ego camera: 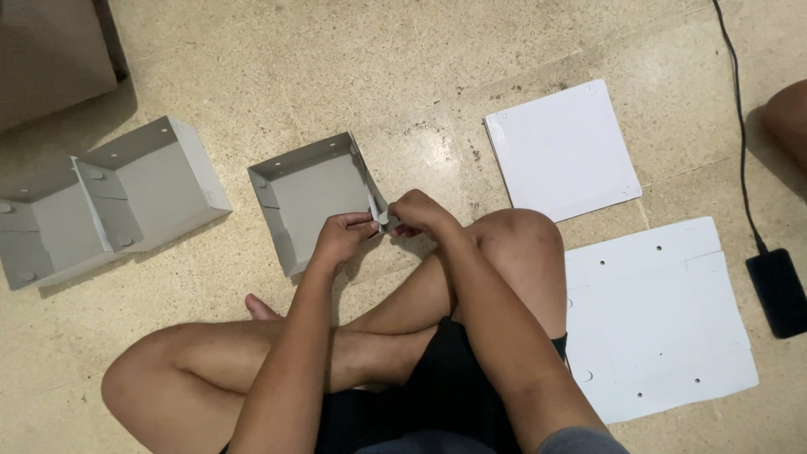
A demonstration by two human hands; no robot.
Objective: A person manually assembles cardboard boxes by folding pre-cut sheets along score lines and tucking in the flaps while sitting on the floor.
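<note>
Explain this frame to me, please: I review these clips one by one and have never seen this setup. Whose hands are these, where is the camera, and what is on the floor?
There is no machine here. One camera sits on a person's head and looks down, so you see their own crossed legs and two bare hands. The left hand and right hand together pinch a corner flap of a grey cardboard box, half folded, on the stone floor. Further left stand two finished grey boxes, nested side by side. To the right lie a stack of flat white sheets and a larger flat white cut-out with small holes. A black device on a cable lies at the far right.
</note>
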